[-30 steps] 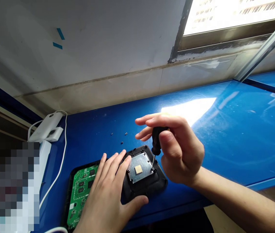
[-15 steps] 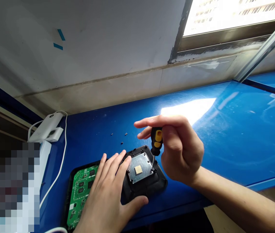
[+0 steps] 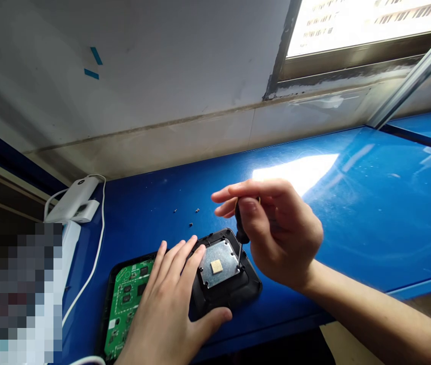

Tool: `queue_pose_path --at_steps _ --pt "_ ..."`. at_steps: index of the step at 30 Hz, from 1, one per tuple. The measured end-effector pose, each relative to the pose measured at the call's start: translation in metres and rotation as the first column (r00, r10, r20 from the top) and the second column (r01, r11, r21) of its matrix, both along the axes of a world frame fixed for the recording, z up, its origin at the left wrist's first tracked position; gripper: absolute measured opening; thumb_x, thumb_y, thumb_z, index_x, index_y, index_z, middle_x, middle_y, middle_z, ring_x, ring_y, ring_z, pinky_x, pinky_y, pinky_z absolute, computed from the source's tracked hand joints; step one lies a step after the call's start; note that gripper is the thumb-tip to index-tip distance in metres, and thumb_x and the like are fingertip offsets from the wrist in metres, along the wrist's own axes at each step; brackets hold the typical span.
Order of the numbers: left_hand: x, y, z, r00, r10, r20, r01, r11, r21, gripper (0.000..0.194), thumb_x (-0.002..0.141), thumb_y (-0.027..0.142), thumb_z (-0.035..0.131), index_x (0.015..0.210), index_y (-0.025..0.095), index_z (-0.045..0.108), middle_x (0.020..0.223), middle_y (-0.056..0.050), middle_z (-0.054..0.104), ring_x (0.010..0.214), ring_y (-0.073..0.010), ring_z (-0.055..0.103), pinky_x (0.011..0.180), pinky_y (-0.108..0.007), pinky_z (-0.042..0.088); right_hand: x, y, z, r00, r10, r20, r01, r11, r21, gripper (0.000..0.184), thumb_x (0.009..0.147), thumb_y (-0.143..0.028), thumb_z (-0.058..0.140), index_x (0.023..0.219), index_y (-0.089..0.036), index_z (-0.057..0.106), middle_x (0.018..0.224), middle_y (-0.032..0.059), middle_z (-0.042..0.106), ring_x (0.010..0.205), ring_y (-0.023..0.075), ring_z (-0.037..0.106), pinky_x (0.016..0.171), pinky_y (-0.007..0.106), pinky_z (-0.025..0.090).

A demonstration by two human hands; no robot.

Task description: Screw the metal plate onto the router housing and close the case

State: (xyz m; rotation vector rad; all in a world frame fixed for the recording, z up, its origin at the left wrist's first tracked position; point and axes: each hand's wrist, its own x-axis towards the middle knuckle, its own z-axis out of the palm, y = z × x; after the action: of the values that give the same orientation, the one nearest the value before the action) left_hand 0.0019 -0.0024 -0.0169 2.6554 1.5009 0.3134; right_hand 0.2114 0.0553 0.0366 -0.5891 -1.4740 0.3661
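Note:
My right hand [image 3: 281, 230] is closed round a black and yellow screwdriver [image 3: 242, 228], thumb along its handle. The screwdriver's tip meets the right edge of a metal plate [image 3: 223, 279], which has a small pale square pad [image 3: 217, 266] at its middle. That plate lies in a black plastic cover [image 3: 251, 289]. My left hand [image 3: 173, 289] is spread flat over the cover's left side, fingers apart, thumb at its front edge. Partly under that hand is a green circuit board [image 3: 124, 304] in a black casing [image 3: 105, 304].
Several small screws [image 3: 191, 224] lie on the blue table [image 3: 154, 192] behind the cover. A white power adapter [image 3: 74, 197] with a white cable [image 3: 97, 248] is at the left. A wall [image 3: 162, 66] rises behind the table, and a metal frame bar [image 3: 408, 81] stands at the right.
My right thumb has rolled across the screwdriver handle, hiding most of its yellow part. The screwdriver's tip stays at the same spot. My left hand and the cover have not visibly moved.

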Motion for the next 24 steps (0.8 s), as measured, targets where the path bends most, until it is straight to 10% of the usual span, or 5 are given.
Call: queue_pose_path --at_steps 10,17,24 --pt "0.0005 0.0022 0.001 0.999 -0.025 -0.021 0.024 1.0 -0.019 0.086 0.091 0.077 0.058 0.157 0.024 0.043 0.162 -0.014 0.052 0.149 -0.0398 0.047 0.122 -0.072 0.034 0.0023 0.0039 0.0089 0.996 -0.076 0.055 0.067 0.985 0.158 0.009 0.091 -0.025 0.08 0.096 -0.024 0.074 0.086 0.0026 0.07 0.075 0.0159 0.069 0.061 0.029 0.062" --pt "-0.0015 -0.0014 -0.0005 1.0 -0.024 -0.007 0.025 1.0 0.017 0.085 0.091 0.074 0.061 0.158 0.025 0.039 0.164 -0.014 0.048 0.151 -0.0397 0.045 0.121 -0.071 0.037 -0.0002 -0.0013 0.0038 0.997 0.08 0.023 -0.081 0.996 0.048 0.025 0.106 -0.012 0.048 0.113 -0.021 0.07 0.109 0.0094 0.081 0.084 0.0169 0.08 0.069 0.032 0.068" --pt "0.0051 0.0005 0.0038 1.0 -0.004 -0.007 0.004 1.0 0.016 0.085 0.089 0.074 0.063 0.153 0.021 0.048 0.157 -0.016 0.056 0.145 -0.0413 0.052 0.119 -0.074 0.036 0.0008 0.0044 0.0027 0.996 -0.065 0.062 0.053 0.983 0.176 0.022 0.085 -0.013 0.082 0.1 -0.023 0.069 0.093 0.0033 0.07 0.084 0.0171 0.072 0.067 0.031 0.067"
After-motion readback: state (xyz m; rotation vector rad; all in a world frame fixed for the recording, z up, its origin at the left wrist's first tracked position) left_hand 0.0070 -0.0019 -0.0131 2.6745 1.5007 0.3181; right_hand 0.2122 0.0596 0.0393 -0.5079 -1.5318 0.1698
